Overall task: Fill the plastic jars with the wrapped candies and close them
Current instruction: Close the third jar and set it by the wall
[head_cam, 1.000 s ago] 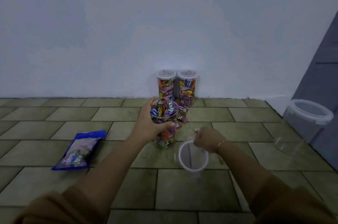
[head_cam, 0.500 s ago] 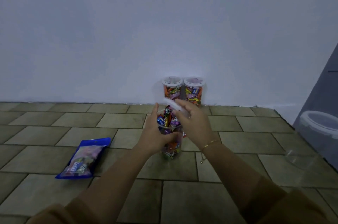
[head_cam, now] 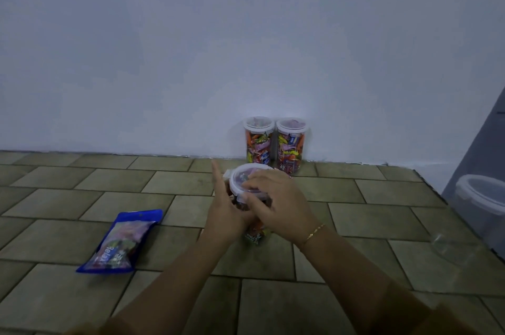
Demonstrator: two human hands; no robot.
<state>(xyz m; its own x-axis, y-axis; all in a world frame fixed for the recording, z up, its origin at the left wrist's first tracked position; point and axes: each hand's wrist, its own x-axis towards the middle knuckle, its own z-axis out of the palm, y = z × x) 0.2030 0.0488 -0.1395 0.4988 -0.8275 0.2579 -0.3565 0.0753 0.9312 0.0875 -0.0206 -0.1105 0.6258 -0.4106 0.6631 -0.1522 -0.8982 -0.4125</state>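
Lid going on now, third jar (head_cam: 254, 230) upright on the tiled floor (head_cam: 382, 198), packed with wrapped candies and sitting just in front of the two finished jars (head_cam: 276, 143) against the wall (head_cam: 246, 34). Right hand (head_cam: 276, 206) spread over the white-rimmed lid (head_cam: 243, 178), fingers curled across the top and pressing down, thumb tucked at the near clip. Left hand (head_cam: 226, 209) bracing the jar's side, palm against the plastic, index finger sticking straight up and doing nothing; hard to tell how firmly the other fingers wrap, hidden behind the jar and the right hand.

Best approach from here, by the look of it: keep the lid level first, no tilt, since a candy poking above the rim would stop the seal. Press at the centre, then work round the clips one at a time, opposite sides in turn, listening for each snap. Left hand better lower and fully round the body, to stop the jar skating on the tile. Risk worth watching: a wrapper tail caught under the rim.

Blue candy bag (head_cam: 120, 241) lying flat to the left, well apart. Larger clear container (head_cam: 481, 198) at the right edge, apparently empty, lidded.
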